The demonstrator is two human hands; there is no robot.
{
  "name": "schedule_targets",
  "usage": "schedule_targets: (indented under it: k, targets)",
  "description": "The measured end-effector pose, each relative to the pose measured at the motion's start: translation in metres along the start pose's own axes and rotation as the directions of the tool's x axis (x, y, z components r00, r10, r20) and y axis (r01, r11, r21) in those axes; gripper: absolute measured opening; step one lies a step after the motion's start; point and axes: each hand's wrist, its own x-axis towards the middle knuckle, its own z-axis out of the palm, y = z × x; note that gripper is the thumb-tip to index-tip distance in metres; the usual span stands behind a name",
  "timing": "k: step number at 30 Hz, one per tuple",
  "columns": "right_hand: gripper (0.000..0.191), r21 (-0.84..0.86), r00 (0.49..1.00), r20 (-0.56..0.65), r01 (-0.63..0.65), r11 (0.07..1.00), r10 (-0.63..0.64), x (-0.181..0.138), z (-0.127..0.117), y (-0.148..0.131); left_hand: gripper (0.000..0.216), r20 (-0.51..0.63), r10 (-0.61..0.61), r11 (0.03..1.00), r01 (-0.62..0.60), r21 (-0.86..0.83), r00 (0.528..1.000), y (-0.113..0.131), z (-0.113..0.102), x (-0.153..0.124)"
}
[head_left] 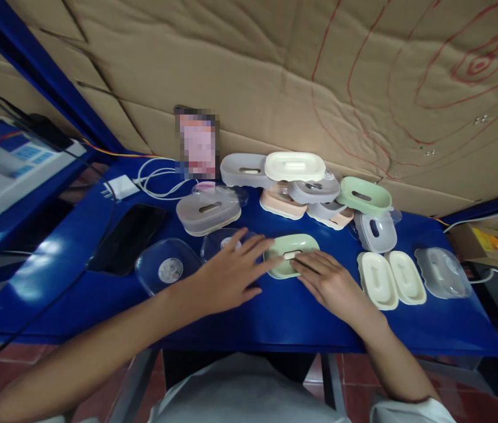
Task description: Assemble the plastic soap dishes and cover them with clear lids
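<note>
A pale green soap dish (281, 271) with a small white piece (291, 255) at its central slot lies in front of me. My right hand (330, 285) grips its right side, fingers close together near the slot; the fingertips are partly hidden. With fingers spread, my left hand (231, 273) hovers at the dish's left side, holding nothing. Whether its index finger touches the rim I cannot tell. Behind and left of that hand are clear plastic lids with round stickers, one clear lid (147, 267) partly under the forearm.
Grey, peach and green dishes (366, 197) are stacked at the back. Two cream trays (378, 282) and a clear cover (445, 273) lie right. A dark phone (131, 238), white charger (123, 187) and cables lie left on the blue table (266, 329). Cardboard stands behind.
</note>
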Motion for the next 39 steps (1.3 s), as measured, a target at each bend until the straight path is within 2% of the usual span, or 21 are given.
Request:
schedule_targets:
  k: [2,3,7,11,14,15,17,19,21,24,26,29,32,36,39]
  targets:
    - [0.029,-0.032,0.998,-0.026,-0.057,0.998,0.056,0.000,-0.005,0.004,0.092,0.047,-0.125,0.992,0.124,0.008,0.991,-0.015,-0.011,-0.011]
    - [0.027,-0.051,0.996,-0.031,-0.085,0.995,0.084,-0.001,-0.008,0.006,0.096,0.066,-0.168,0.986,0.168,0.013,0.984,-0.022,-0.014,-0.014]
    - [0.028,-0.086,0.991,-0.017,-0.137,0.987,0.136,-0.002,-0.010,0.008,0.085,0.106,-0.250,0.968,0.252,-0.002,0.962,-0.032,-0.018,-0.012]
    - [0.033,0.025,0.999,-0.037,-0.037,0.999,0.038,0.003,-0.007,0.001,0.075,-0.089,-0.323,0.945,0.315,-0.093,0.942,-0.021,-0.015,0.005]
    - [0.035,0.171,0.992,-0.121,0.052,0.984,-0.031,0.006,-0.009,-0.003,0.072,-0.185,-0.298,0.952,0.277,-0.134,0.936,-0.012,-0.008,0.011]
    - [0.036,0.198,0.987,-0.159,0.021,0.980,0.011,0.006,-0.009,-0.003,0.072,-0.191,-0.273,0.959,0.250,-0.136,0.943,-0.009,-0.004,0.012]
    - [0.042,0.244,0.959,-0.199,-0.152,0.958,0.203,0.004,-0.010,0.001,0.072,-0.189,-0.229,0.969,0.206,-0.136,0.955,-0.006,0.002,0.013]
    - [0.056,0.318,0.905,-0.162,-0.330,0.889,0.393,0.003,-0.007,0.005,0.073,-0.181,-0.211,0.972,0.186,-0.144,0.961,-0.005,0.008,0.013]
    - [0.064,0.427,0.882,-0.087,-0.386,0.818,0.462,0.003,-0.001,0.008,0.074,-0.162,-0.221,0.966,0.193,-0.171,0.962,-0.004,0.011,0.013]
    - [0.066,0.568,0.903,-0.031,-0.337,0.751,0.429,0.006,0.009,0.006,0.073,-0.128,-0.237,0.959,0.210,-0.192,0.963,-0.004,0.016,0.013]
    - [0.073,0.591,0.912,-0.032,-0.313,0.744,0.408,0.008,0.012,0.002,0.068,-0.113,-0.228,0.964,0.208,-0.164,0.967,-0.003,0.019,0.013]
    - [0.082,0.486,0.945,-0.015,-0.277,0.829,0.326,0.011,0.013,-0.003,0.062,-0.115,-0.197,0.976,0.183,-0.118,0.974,-0.003,0.022,0.013]
    - [0.082,0.351,0.977,0.026,-0.208,0.913,0.212,0.013,0.015,-0.003,0.064,-0.150,-0.183,0.980,0.167,-0.113,0.972,-0.005,0.025,0.014]
    - [0.075,0.321,0.970,-0.033,-0.218,0.922,0.241,0.014,0.022,0.003,0.071,-0.221,-0.228,0.968,0.196,-0.156,0.948,-0.008,0.026,0.013]
    - [0.066,0.336,0.961,-0.069,-0.229,0.914,0.267,0.014,0.024,0.007,0.073,-0.221,-0.255,0.959,0.217,-0.184,0.941,-0.010,0.028,0.010]
